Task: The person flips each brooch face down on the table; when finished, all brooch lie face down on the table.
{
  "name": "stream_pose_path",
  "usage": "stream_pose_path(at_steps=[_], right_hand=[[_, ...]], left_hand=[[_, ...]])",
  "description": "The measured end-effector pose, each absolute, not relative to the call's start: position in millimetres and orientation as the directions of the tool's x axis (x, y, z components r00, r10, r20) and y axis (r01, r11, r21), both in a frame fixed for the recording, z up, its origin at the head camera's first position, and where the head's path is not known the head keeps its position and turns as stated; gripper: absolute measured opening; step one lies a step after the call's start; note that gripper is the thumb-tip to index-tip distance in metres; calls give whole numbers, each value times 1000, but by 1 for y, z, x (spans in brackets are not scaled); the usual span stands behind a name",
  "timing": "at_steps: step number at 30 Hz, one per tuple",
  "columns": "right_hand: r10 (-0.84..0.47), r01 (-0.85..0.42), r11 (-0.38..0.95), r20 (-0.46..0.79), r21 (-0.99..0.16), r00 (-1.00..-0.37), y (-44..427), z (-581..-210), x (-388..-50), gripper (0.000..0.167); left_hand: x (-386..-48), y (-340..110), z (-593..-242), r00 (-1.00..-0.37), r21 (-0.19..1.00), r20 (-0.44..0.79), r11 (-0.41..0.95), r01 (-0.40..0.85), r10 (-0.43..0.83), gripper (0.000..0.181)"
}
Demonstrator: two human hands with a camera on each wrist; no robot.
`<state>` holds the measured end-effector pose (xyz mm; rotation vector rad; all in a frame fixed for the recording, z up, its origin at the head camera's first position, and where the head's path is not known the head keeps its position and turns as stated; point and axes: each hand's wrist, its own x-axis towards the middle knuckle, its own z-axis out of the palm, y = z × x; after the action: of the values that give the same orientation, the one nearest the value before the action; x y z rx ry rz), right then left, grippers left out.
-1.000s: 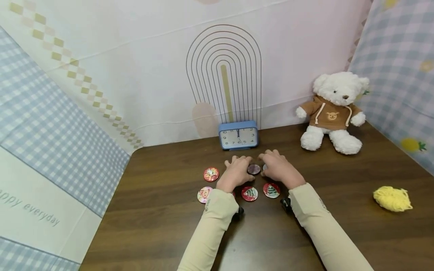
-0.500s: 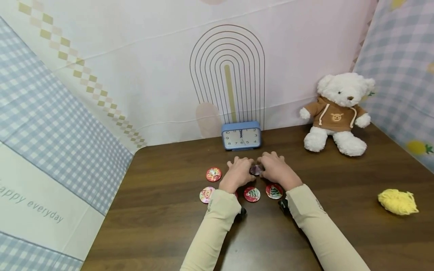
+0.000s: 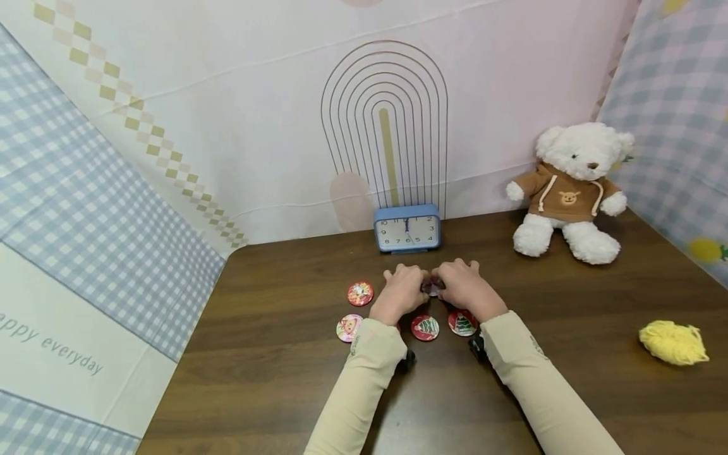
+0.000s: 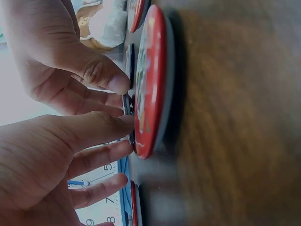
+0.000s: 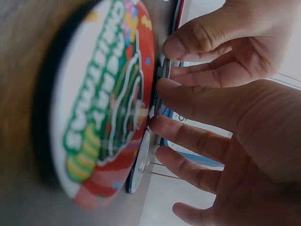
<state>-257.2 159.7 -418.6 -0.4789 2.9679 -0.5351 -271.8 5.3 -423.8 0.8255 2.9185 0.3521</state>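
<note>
My left hand (image 3: 400, 292) and right hand (image 3: 466, 289) meet over the table in front of a blue alarm clock (image 3: 407, 229). Between them is a small dark purple round disc (image 3: 433, 289), pinched at its edges by thumb and fingers of both hands; the fingers hide part of it. Nearer to me lie two red round badges with Christmas trees, one on the left (image 3: 425, 328) and one on the right (image 3: 462, 322). Left of my left hand are a red-rimmed patterned badge (image 3: 361, 293) and a pink badge (image 3: 349, 328). A pale disc (image 5: 140, 162) lies beside my right fingers.
The brown wooden table (image 3: 273, 366) reaches back to a cloth-covered wall. A white teddy bear (image 3: 569, 189) in a brown hoodie sits at the back right. Yellow yarn (image 3: 673, 342) lies at the right. Another red badge is mostly hidden under my left wrist.
My right hand has moved left from over the pale disc to the dark disc, and the two hands have come together around it. The head view has shifted slightly.
</note>
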Motion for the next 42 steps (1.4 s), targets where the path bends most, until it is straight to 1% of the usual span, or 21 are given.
stream_pose_path(at_steps=[3, 9, 14, 20, 26, 31, 33, 37, 39, 42], right_hand=[[-325, -296, 888, -26, -352, -945, 161, -419, -258, 9], [-351, -317, 869, -23, -379, -936, 162, -418, -259, 7], [-375, -348, 846, 13, -404, -927, 163, -416, -261, 15], [-407, -394, 837, 51, -379, -912, 166, -414, -265, 19], [-423, -439, 810, 132, -390, -897, 165, -412, -265, 25], [-390, -403, 816, 120, -415, -913, 163, -409, -262, 30], [-377, -387, 819, 111, -425, -920, 162, -409, -260, 34], [-370, -388, 815, 130, -431, -920, 161, -411, -259, 41], [-366, -393, 815, 148, -426, -919, 160, -412, -259, 43], [-363, -402, 816, 172, -416, -916, 160, -413, -261, 40]], left_hand=[[-273, 5, -425, -847, 243, -20, 824, 511, 531, 7], [-275, 3, -425, -843, 245, -7, 818, 520, 538, 11], [-276, 0, -424, -845, 262, 28, 812, 522, 534, 14], [-278, -1, -423, -847, 263, 37, 813, 520, 530, 20], [-280, 0, -422, -860, 269, 80, 819, 506, 505, 14], [-278, 0, -418, -878, 291, 98, 830, 475, 468, 15], [-276, 0, -417, -890, 318, 90, 834, 452, 448, 19], [-275, 1, -416, -907, 373, 84, 831, 413, 413, 22], [-276, 2, -415, -912, 394, 88, 827, 401, 401, 22], [-277, 2, -415, -912, 408, 92, 821, 400, 399, 18]])
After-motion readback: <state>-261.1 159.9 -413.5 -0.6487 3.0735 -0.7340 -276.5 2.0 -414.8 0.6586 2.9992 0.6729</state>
